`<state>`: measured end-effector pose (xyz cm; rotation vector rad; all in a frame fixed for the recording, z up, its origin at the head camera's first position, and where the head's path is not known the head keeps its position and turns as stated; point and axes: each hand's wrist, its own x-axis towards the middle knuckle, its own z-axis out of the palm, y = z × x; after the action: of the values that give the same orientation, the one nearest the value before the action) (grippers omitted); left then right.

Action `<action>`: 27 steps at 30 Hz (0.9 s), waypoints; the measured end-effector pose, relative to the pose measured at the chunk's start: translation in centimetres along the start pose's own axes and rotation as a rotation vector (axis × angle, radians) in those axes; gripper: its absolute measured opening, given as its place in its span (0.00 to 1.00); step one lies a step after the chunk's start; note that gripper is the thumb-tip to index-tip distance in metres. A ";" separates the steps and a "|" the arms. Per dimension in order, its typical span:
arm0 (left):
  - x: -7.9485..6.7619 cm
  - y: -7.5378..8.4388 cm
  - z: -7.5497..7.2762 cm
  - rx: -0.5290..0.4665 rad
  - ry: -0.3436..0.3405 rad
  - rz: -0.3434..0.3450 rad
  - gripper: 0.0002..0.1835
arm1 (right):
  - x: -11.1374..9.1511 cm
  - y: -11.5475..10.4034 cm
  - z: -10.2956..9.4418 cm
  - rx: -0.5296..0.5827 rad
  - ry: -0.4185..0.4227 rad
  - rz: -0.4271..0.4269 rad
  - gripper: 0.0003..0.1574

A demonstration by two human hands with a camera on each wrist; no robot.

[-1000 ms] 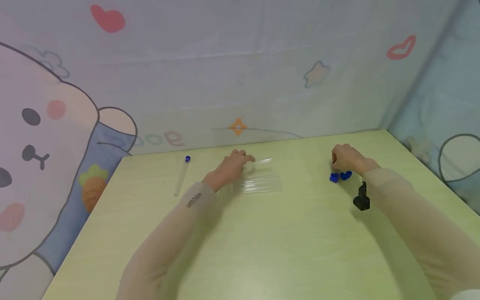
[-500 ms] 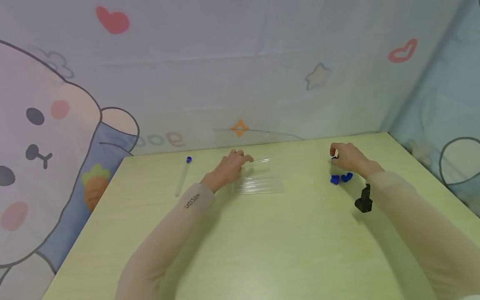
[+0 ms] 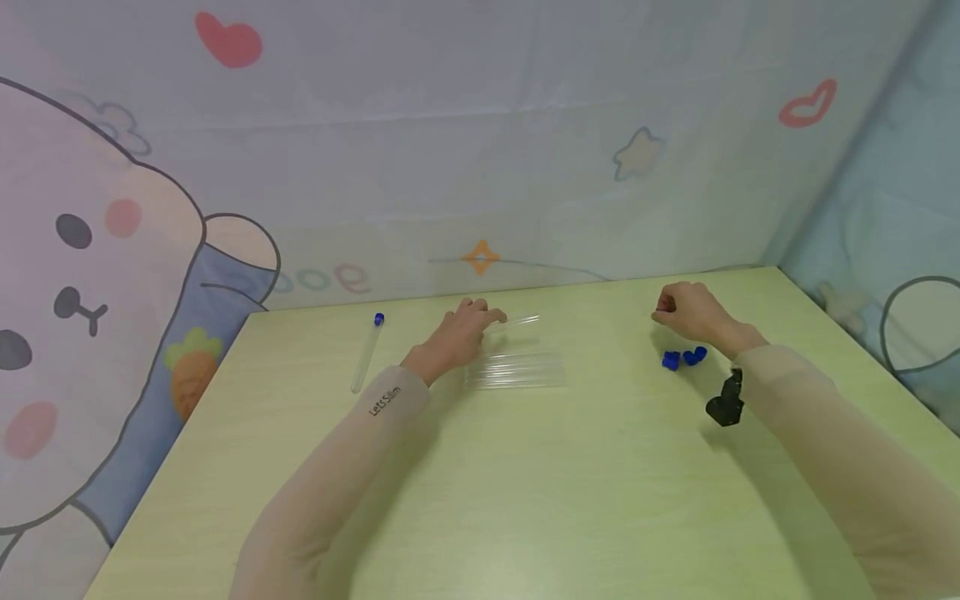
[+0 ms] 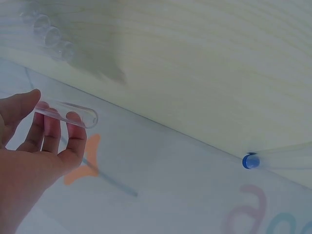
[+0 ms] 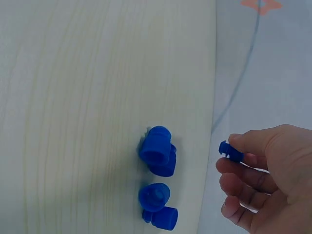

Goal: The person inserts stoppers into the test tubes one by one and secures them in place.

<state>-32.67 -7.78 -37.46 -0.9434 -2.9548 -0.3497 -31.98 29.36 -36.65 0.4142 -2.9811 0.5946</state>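
My left hand [image 3: 459, 335] holds a clear test tube [image 4: 73, 114] between thumb and fingers; its rounded end lies by the fingertips in the left wrist view. In the head view that tube slants to the right of the hand, above a row of clear tubes [image 3: 517, 369] lying side by side on the table. My right hand [image 3: 693, 312] pinches a small blue stopper [image 5: 230, 151] between thumb and forefinger, raised off the table. Several more blue stoppers [image 5: 155, 146] lie in a small cluster close to this hand.
At the left a tube [image 3: 366, 358] with a blue stopper in its end lies on the pale table [image 3: 525, 483]. A printed cloth [image 3: 525, 167] hangs behind the table. A black device [image 3: 726, 404] sits at my right wrist.
My right hand has lifted a blue stopper away from the cluster, moving slightly up and to the left. The left hand has stayed nearly still with its tube.
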 end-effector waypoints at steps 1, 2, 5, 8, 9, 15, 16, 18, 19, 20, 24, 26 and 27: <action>0.0 0.0 0.0 0.000 0.000 0.001 0.29 | 0.0 -0.1 0.0 0.006 0.006 -0.001 0.09; 0.0 0.1 -0.1 0.001 0.000 0.002 0.29 | 0.1 -0.2 0.0 0.012 0.010 0.001 0.09; 0.0 0.1 -0.2 0.004 -0.001 0.005 0.28 | 0.2 -0.4 0.1 0.026 0.029 0.003 0.10; 0.0 0.1 -0.3 0.005 -0.001 0.005 0.28 | 0.4 -0.5 0.2 0.049 0.039 0.000 0.13; 0.0 0.1 -0.2 0.005 -0.001 0.005 0.28 | 0.4 -0.6 0.2 0.056 0.043 -0.004 0.14; 0.1 0.0 -0.1 0.011 -0.004 0.001 0.28 | 0.6 -1.3 0.4 0.107 0.061 -0.033 0.13; 0.1 0.0 -0.1 0.012 -0.003 0.002 0.28 | 0.6 -1.4 0.5 0.118 0.063 -0.036 0.13; 0.1 0.1 -0.1 0.009 -0.001 0.005 0.28 | 0.7 -1.6 0.5 0.134 0.065 -0.036 0.13; 0.1 0.1 -0.2 0.006 0.000 0.007 0.28 | 0.8 -1.7 0.6 0.142 0.066 -0.037 0.13; 0.2 0.1 -0.2 0.004 0.000 0.007 0.28 | 0.8 -1.8 0.6 0.154 0.062 -0.033 0.13; 0.2 0.1 -0.1 0.002 0.001 0.012 0.28 | 1.0 -2.3 0.6 0.203 0.035 -0.002 0.14; 0.2 0.0 -0.1 0.005 0.000 0.013 0.28 | 1.1 -2.4 0.6 0.222 0.016 0.018 0.15; 0.3 0.0 0.0 0.010 0.000 0.014 0.28 | 1.1 -2.5 0.6 0.231 0.008 0.024 0.15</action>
<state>-32.89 -7.63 -37.40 -0.9627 -2.9450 -0.3336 -32.34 26.57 -36.18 0.3900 -2.9221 0.9452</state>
